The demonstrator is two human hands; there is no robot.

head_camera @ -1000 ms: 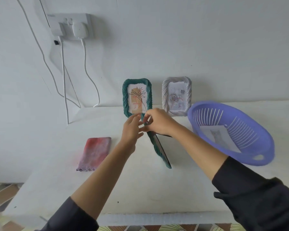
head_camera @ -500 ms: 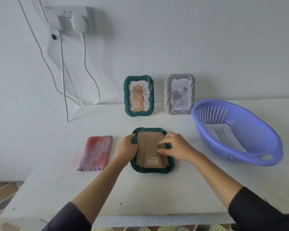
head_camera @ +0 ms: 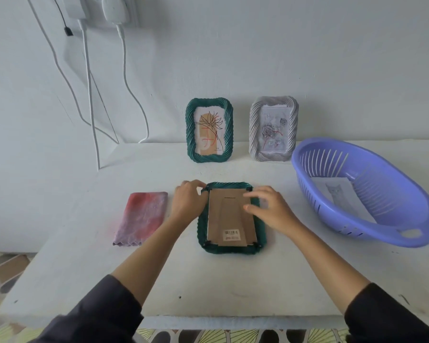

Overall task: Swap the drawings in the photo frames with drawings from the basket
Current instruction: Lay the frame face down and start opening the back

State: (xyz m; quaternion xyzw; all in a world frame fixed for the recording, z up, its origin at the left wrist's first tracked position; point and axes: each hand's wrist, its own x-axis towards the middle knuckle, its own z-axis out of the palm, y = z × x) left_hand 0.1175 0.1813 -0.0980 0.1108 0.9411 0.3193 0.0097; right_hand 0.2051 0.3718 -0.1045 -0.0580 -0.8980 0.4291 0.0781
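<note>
A dark green photo frame lies face down in the middle of the white table, its brown cardboard back with a barcode label facing up. My left hand is curled on the frame's upper left corner. My right hand rests on the upper right of the back, fingers spread. Leaning on the wall behind are a second green frame with a flower drawing and a grey frame with a rose drawing. The purple basket at right holds a cat drawing.
A folded pink-purple cloth lies left of the face-down frame. White cables hang from wall plugs at the upper left and reach the table's back corner. The table's front edge runs just below my forearms.
One second ago both hands held the green frame tilted on edge above the table. It now lies flat, face down, and both hands have shifted up to its upper corners.
</note>
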